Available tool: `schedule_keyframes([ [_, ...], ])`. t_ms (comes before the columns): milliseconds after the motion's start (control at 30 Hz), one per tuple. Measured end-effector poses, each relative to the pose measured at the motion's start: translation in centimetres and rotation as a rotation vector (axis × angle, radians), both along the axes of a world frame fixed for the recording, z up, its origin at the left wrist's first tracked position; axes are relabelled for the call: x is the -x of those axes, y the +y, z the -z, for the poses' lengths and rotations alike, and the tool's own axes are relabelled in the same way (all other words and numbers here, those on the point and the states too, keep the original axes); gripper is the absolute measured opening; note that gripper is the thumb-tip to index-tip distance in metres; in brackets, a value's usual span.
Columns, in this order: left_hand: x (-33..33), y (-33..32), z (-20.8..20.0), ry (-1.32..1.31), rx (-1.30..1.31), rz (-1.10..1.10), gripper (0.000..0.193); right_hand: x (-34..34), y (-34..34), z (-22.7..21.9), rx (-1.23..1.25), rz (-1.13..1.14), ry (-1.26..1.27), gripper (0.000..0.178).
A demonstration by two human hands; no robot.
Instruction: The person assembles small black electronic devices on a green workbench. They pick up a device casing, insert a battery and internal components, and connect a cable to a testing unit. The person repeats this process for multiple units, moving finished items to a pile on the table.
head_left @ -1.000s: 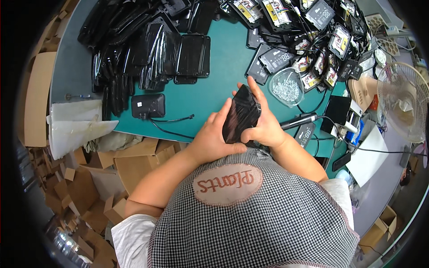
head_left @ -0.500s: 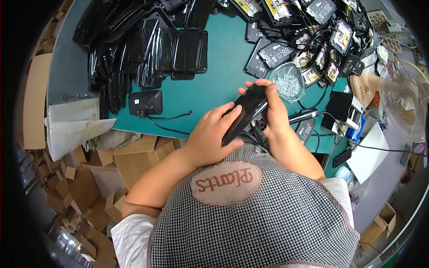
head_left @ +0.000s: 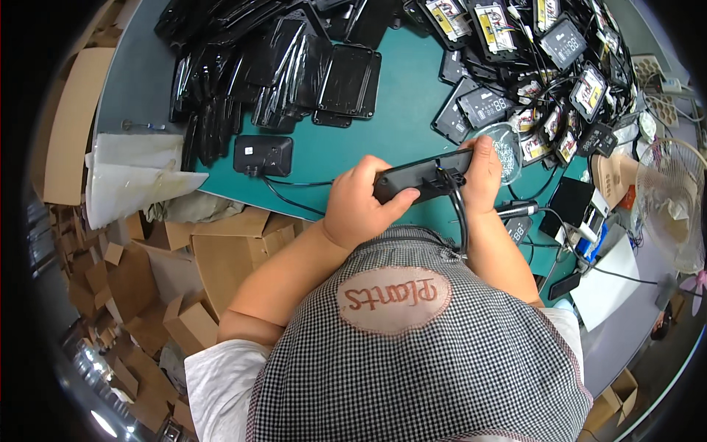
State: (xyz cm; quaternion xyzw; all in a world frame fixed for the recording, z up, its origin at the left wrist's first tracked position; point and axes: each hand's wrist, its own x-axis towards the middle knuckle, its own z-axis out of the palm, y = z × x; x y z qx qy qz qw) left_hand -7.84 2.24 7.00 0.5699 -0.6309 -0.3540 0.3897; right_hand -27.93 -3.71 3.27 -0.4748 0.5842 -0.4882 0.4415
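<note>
Between my two hands is a black display unit (head_left: 412, 179), held level above the table's near edge, with its narrow cable side toward me. My left hand (head_left: 364, 199) grips one end, thumb along the near side. At the other end my right hand (head_left: 483, 177) is closed round the corner. Thick black cables (head_left: 460, 210) leave the unit's near side and hang toward my apron. A finished-looking black unit (head_left: 263, 155) with a cable lies face down on the table to the left. Behind my right hand stands a clear bowl of small screws (head_left: 508, 155).
Stacks of black plastic covers (head_left: 294, 70) fill the back left. Opened units with wires and boards (head_left: 493, 33) crowd the back right. A powered screwdriver (head_left: 515, 210) lies to the right, near a fan (head_left: 670, 199). Cardboard boxes (head_left: 239, 247) stand left below the green table (head_left: 409, 88).
The unit has turned from a steep slant to nearly level, bringing its cable side into view. My hands now grip its opposite ends, and the whole view has shifted somewhat.
</note>
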Motion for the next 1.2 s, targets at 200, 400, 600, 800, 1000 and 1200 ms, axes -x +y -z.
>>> schedule_keyframes([
  [200,-1.8,1.6,3.0,-0.143,-0.343,0.211,0.041,-3.3,-2.0,-1.7,0.313,-0.386,0.652,0.039],
  [400,-3.3,4.0,7.8,0.768,-0.63,-0.361,0.046,-8.1,-1.3,2.4,-0.424,-0.517,-0.075,0.08],
  [600,-7.2,6.5,9.9,0.203,-0.748,-0.185,0.038,-10.0,-1.9,8.4,-0.507,-0.917,0.154,0.074],
  [800,-11.9,6.9,8.2,-0.137,-0.482,-0.45,0.028,-12.9,-4.5,10.3,-0.216,-1.124,0.49,0.063],
  [1000,-12.3,4.9,7.9,-0.317,-0.289,-0.322,0.029,-17.6,-1.2,11.0,0.046,-1.017,0.582,0.05],
  [1200,-9.5,2.4,9.6,-0.654,-0.18,-0.025,0.052,-16.0,-1.1,10.2,0.126,-0.902,0.769,0.038],
])
